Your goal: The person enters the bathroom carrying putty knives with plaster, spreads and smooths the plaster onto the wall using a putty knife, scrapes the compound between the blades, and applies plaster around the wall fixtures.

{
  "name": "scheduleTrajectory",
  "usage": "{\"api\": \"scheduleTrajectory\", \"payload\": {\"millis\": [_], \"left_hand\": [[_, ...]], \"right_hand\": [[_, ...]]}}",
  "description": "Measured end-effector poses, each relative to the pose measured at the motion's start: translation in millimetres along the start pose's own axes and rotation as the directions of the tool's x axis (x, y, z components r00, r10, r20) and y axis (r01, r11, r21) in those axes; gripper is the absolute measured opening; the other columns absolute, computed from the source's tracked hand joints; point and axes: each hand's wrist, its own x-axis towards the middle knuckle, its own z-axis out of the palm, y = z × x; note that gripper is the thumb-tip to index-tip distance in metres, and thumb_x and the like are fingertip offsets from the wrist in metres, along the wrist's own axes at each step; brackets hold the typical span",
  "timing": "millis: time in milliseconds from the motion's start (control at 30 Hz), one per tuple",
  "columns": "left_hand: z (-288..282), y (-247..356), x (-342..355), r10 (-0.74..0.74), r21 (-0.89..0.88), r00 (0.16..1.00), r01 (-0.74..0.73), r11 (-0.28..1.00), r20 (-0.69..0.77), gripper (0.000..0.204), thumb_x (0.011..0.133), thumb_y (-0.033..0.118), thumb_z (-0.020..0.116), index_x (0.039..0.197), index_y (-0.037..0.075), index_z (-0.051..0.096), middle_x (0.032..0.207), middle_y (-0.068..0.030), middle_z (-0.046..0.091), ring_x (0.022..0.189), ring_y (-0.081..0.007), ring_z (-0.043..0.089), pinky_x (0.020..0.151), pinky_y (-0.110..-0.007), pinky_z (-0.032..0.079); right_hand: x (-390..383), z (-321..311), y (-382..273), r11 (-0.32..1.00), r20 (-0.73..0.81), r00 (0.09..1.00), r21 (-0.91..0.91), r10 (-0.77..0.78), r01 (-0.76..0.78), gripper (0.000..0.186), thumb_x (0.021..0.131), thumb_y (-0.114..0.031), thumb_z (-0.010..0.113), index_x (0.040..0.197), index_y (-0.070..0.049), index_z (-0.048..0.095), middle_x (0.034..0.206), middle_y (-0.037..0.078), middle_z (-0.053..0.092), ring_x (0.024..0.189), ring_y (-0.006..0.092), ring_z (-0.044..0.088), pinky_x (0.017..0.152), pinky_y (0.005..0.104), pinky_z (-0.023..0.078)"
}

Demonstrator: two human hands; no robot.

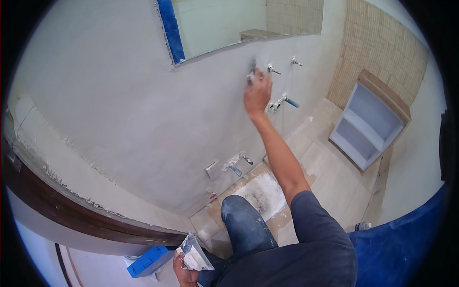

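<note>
My right hand [258, 93] reaches up to the pale plastered wall [129, 105], just under a mirror [224, 24]. Its fingers are closed round what looks like a small putty knife [253, 68], smeared by motion, its blade at the wall. Low at my left side, my left hand [184, 270] grips a wide metal putty knife [205, 263]. White filler [193, 259] is heaped on that blade. Threaded pipe ends [274, 70] and a blue capped pipe [291, 102] stick out of the wall beside my right hand.
Lower wall fittings [235, 170] project near a square plate [213, 170]. Cardboard with white powder [263, 196] covers part of the tiled floor by my knee [244, 220]. A shelf unit [370, 122] stands at right, blue sheeting [401, 248] lower right, a blue box [149, 261] lower left.
</note>
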Motion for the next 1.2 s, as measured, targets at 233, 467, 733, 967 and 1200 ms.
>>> {"api": "scheduleTrajectory", "payload": {"millis": [233, 467, 733, 967, 1200], "left_hand": [[-7, -3, 11, -0.033, -0.03, 0.999, 0.034, 0.999, 0.01, 0.044, 0.095, 0.014, 0.05, 0.136, 0.001, 0.053, 0.125, -0.0129, 0.067, 0.112, -0.0294, 0.067, 0.102, -0.043, 0.053], [-17, -5, 10, -0.026, 0.007, 1.0, 0.026, 1.0, 0.016, 0.043, 0.095, 0.015, 0.051, 0.136, 0.001, 0.053, 0.124, -0.0131, 0.067, 0.112, -0.0292, 0.067, 0.101, -0.043, 0.054], [-26, 1, -4, 0.003, -0.076, 1.0, -0.004, 0.997, -0.014, 0.037, 0.096, 0.018, 0.054, 0.13, 0.004, 0.056, 0.118, -0.0103, 0.068, 0.106, -0.028, 0.069, 0.095, -0.043, 0.056], [-30, 4, -2, -0.003, -0.025, 1.0, 0.003, 1.0, -0.024, 0.035, 0.097, 0.018, 0.053, 0.13, 0.006, 0.056, 0.116, -0.0088, 0.069, 0.105, -0.0271, 0.069, 0.094, -0.042, 0.057], [-28, 0, 0, 0.013, -0.034, 1.0, -0.013, 0.999, 0.006, 0.041, 0.097, 0.017, 0.052, 0.135, 0.003, 0.054, 0.121, -0.0115, 0.068, 0.109, -0.0275, 0.069, 0.097, -0.042, 0.055]], "right_hand": [[-78, -54, -25, 0.875, 0.251, 0.845, 0.251, -0.472, 0.414, 0.048, 0.088, -0.004, 0.065, 0.136, -0.005, 0.062, 0.124, 0.014, 0.062, 0.109, 0.0366, 0.059, 0.096, 0.0456, 0.048], [3, -28, 21, 0.995, 0.054, 0.997, 0.083, 0.051, -0.056, 0.038, 0.101, -0.017, 0.061, 0.137, -0.007, 0.062, 0.127, 0.011, 0.061, 0.114, 0.0347, 0.058, 0.096, 0.0464, 0.048], [-23, -5, 54, 0.977, 0.001, 0.977, 0.043, 0.211, -0.211, 0.036, 0.104, -0.02, 0.057, 0.138, -0.009, 0.062, 0.13, 0.01, 0.061, 0.113, 0.0345, 0.056, 0.098, 0.0454, 0.046], [-58, 19, 33, 0.999, -0.101, 0.994, 0.014, 0.046, -0.045, 0.05, 0.093, -0.01, 0.067, 0.142, -0.012, 0.061, 0.129, 0.009, 0.061, 0.114, 0.0343, 0.056, 0.1, 0.0464, 0.045], [-116, -26, 26, 0.973, 0.142, 0.971, 0.158, -0.192, 0.169, 0.049, 0.088, -0.003, 0.069, 0.136, -0.009, 0.065, 0.127, 0.014, 0.064, 0.115, 0.0365, 0.058, 0.101, 0.0465, 0.046]]}}
